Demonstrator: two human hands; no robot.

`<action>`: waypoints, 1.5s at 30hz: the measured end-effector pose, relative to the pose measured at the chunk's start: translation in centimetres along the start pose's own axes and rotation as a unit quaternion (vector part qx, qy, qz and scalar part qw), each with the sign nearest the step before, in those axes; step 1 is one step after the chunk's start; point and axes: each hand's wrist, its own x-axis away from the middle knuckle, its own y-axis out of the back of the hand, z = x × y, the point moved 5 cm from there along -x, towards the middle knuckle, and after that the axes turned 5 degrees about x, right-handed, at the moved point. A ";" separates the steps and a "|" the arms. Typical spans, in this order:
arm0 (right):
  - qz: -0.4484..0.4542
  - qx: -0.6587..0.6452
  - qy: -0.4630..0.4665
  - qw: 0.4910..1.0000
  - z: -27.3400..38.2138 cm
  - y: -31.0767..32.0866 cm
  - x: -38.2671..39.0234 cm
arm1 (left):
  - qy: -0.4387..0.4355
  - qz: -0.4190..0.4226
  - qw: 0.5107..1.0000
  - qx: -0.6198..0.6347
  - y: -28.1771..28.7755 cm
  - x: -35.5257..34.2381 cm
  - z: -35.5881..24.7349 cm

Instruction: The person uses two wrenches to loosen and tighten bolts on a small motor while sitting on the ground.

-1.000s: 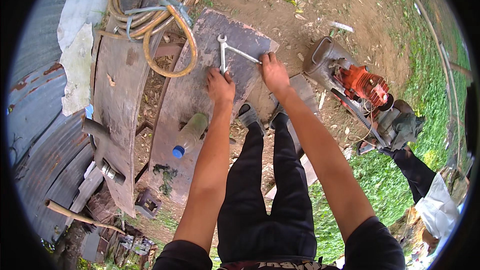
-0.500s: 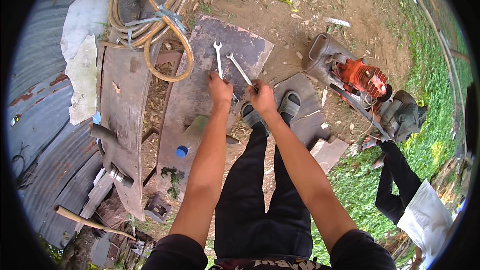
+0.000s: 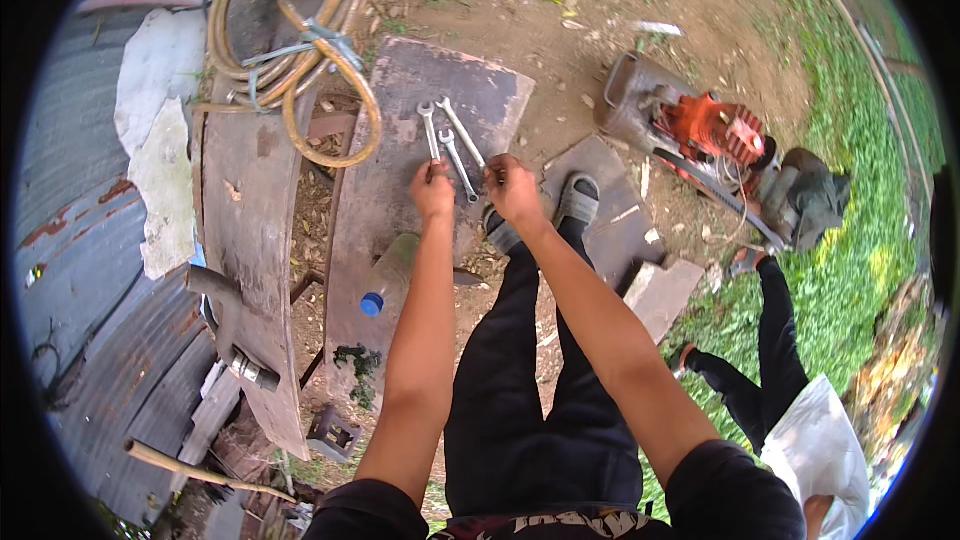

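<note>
My left hand [image 3: 433, 192] is closed on a silver wrench [image 3: 430, 135] that points away from me over a weathered wooden board [image 3: 350, 225]. My right hand [image 3: 513, 195] is closed on a second silver wrench [image 3: 462, 130], angled toward the left one, their heads near each other. Between them a third wrench [image 3: 458, 168] lies slanted on the board. A plastic bottle with a blue cap [image 3: 390, 275] lies on the board below my left hand.
Coiled yellow hose [image 3: 330, 120] at upper left, beside bent planks [image 3: 245, 200] and corrugated sheets [image 3: 90, 340]. An orange engine on a metal tank [image 3: 710, 130] stands right, a person in dark trousers [image 3: 775, 340] at lower right. My sandalled feet [image 3: 575, 200] are near the board.
My right hand has moved left and slightly down with its wrench. My left hand has lowered a little, and the third wrench shows more fully. The other person's legs have shifted.
</note>
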 end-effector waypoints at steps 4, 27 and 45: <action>0.019 -0.008 0.042 0.999 -0.8 0.5 1.8 | -0.041 0.006 0.998 -0.045 0.3 2.7 -0.5; -0.061 -0.069 -0.128 0.987 -6.4 28.8 23.2 | -0.099 0.677 0.654 -0.324 -16.0 29.2 -8.1; -0.205 -0.142 -0.182 0.951 -28.7 55.8 36.3 | -0.200 0.595 0.729 -0.272 -40.7 50.6 4.4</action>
